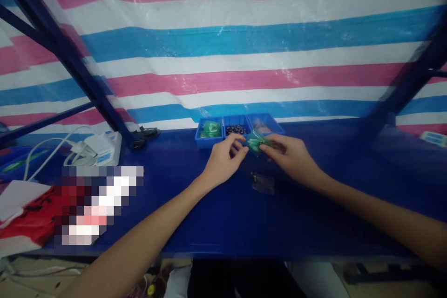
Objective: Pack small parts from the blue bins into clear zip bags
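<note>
A small clear plastic bag with green contents [256, 140] is pinched between the thumb and fingers of my right hand [289, 153]. Close against its left side is my left hand [226, 157], with fingers curled and the thumb drawn in toward them. Whether those left fingertips grip anything is too small to make out. Below the hands, a small clear bag with a dark piece in it [262, 183] lies flat on the blue table [209, 223]. Just behind the hands stands a blue divided tray [208, 140], partly covered by the fingers and the held bag.
The tray's left compartment holds green packets [211, 128], its middle one small dark pieces [235, 129]. At left are a white power strip [108, 151] with cables, a red bag [45, 212] and a black cable [148, 131]. Blue frame posts [80, 74] flank a striped sheet [244, 42].
</note>
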A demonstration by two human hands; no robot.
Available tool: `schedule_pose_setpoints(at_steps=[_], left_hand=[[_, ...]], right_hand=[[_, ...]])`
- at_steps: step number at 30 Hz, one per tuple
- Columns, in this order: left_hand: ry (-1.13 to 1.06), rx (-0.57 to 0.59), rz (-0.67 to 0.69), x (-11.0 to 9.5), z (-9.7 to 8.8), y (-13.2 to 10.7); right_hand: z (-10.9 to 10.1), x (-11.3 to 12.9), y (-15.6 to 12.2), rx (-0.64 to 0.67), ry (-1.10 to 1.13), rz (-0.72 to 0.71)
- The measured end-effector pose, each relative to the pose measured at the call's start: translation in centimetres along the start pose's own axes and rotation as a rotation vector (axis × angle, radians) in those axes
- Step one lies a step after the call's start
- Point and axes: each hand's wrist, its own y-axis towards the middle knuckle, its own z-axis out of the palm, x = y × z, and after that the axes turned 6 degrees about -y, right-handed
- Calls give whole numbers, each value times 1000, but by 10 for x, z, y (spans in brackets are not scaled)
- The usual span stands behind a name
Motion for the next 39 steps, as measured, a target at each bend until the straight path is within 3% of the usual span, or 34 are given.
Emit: schedule_pose_setpoints(at_steps=[3, 7, 14, 18, 26, 30, 33, 37, 39], left_hand=[[223, 59, 144, 0, 2, -5], [290, 60, 202, -1, 2, -6], [303, 43, 224, -1, -1, -4], [371, 39, 132, 2, -1, -5], [424, 9, 266, 12, -1, -3], [500, -71, 301, 8, -9, 5], [588, -185, 288, 6, -28, 17], [716, -252, 173, 19, -63, 37], [810, -227, 86, 31, -76, 46]], right_hand=[[2, 1, 1, 88, 273, 98], [4, 5, -1, 133, 372, 92], [1, 2, 0, 30, 175, -70], [-1, 0, 0, 13, 115, -46], [5, -7, 4, -31, 174, -1], [9, -3, 31, -50, 180, -29], [18, 7, 68, -52, 175, -94], [49, 17, 123, 49, 105, -66], [70, 16, 146, 68, -95, -81]])
